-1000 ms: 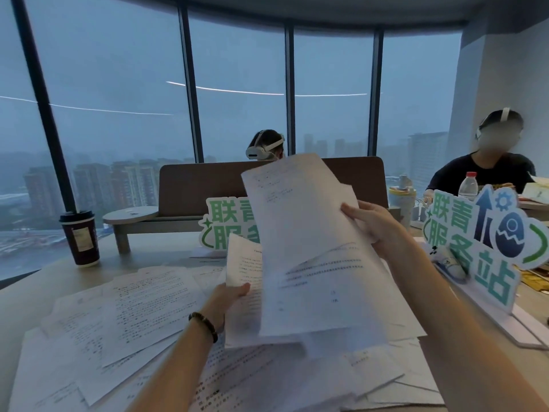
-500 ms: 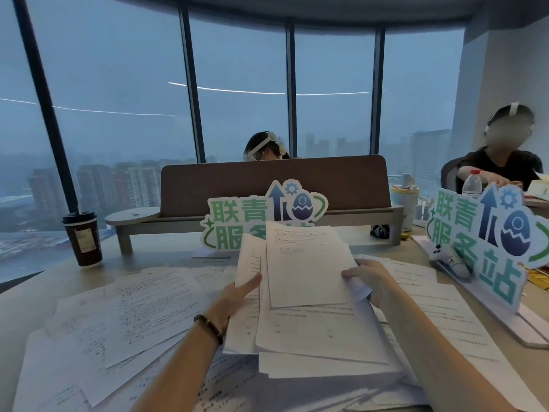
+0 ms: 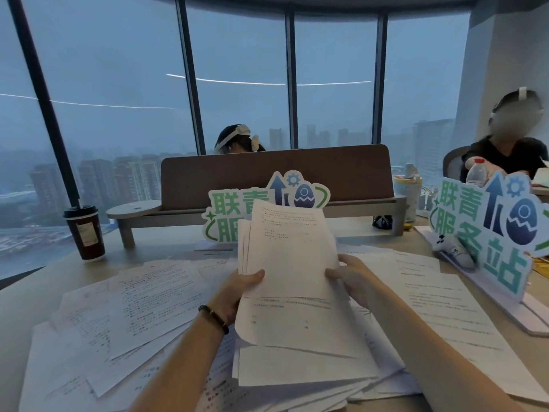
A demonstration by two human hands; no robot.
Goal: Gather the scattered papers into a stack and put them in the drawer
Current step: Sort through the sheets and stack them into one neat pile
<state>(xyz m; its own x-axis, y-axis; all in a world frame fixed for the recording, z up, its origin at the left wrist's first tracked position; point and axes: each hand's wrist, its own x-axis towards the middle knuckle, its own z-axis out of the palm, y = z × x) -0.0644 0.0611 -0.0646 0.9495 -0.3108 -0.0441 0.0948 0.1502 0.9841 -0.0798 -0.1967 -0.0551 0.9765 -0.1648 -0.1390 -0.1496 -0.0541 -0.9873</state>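
I hold a small bundle of printed white sheets (image 3: 289,248) upright above the desk, between both hands. My left hand (image 3: 240,288), with a dark bead bracelet on the wrist, grips the bundle's lower left edge with the thumb in front. My right hand (image 3: 352,278) grips its lower right edge. Under the bundle lies a loose pile of sheets (image 3: 300,352). More scattered papers (image 3: 133,313) fan out to the left, and others (image 3: 439,304) lie to the right. No drawer is in view.
A dark coffee cup (image 3: 84,233) stands at the far left of the desk (image 3: 38,286). Green-and-white standing signs are behind the bundle (image 3: 231,215) and at the right (image 3: 487,230). A brown divider shelf (image 3: 273,179) crosses the back. Two people sit beyond it.
My right hand lowered its lifted sheets onto those in my left hand. Both hands now hold one narrower, more aligned bundle upright, closer to me.
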